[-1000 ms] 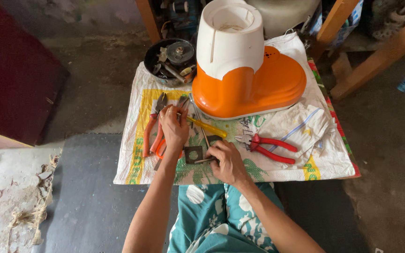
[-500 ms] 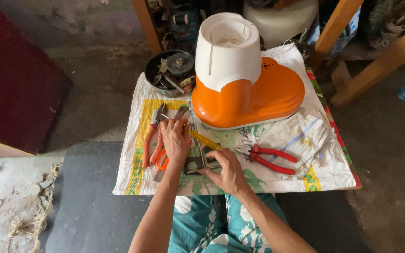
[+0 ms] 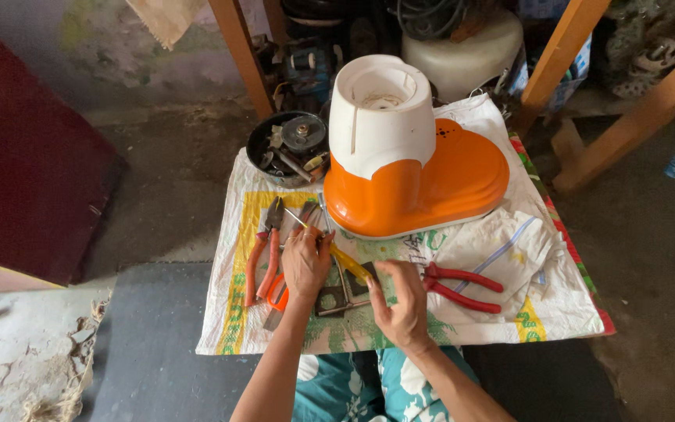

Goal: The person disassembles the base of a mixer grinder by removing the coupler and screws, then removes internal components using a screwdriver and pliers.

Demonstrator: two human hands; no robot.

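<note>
Our left hand grips a yellow-handled screwdriver, just in front of the orange-and-white mixer base on the tabletop. Our right hand pinches a small metal part there. Red pliers lie right of that base.

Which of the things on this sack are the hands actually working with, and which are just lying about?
In hand:
- left hand on the yellow-handled screwdriver
- right hand at the small dark metal part

Lying about:
- orange and white appliance base
- red-handled pliers
- orange-handled pliers
- black bowl of spare parts
- white cloth
</note>
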